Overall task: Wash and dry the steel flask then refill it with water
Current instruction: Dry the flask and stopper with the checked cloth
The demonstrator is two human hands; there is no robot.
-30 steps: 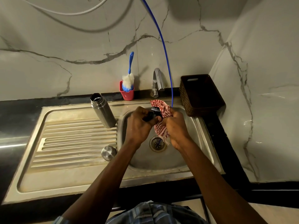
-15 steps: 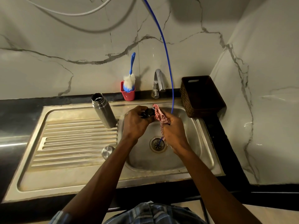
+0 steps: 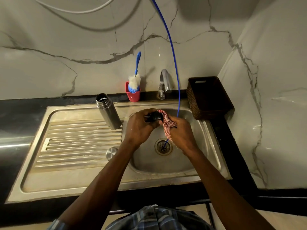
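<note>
Left hand (image 3: pixel 141 126) curls round a dark stopper (image 3: pixel 153 116) over the sink (image 3: pixel 214 156) basin; right hand (image 3: pixel 181 133) grips a red-white cloth (image 3: pixel 167 124) pressed to the stopper's end (most of the stopper is covered by fingers). Blue hose (image 3: pixel 173 52) drops behind the right hand to the drain, its tip hidden. Left of the left hand: round steel cap (image 3: pixel 111 153), then the steel flask (image 3: pixel 108 112) upright, open, contents unreadable. Farther: red cup (image 3: pixel 133 96) holding a bottle brush (image 3: pixel 135 78), tap (image 3: pixel 164 83), dark basket (image 3: pixel 209 97), interior too dark to read.
</note>
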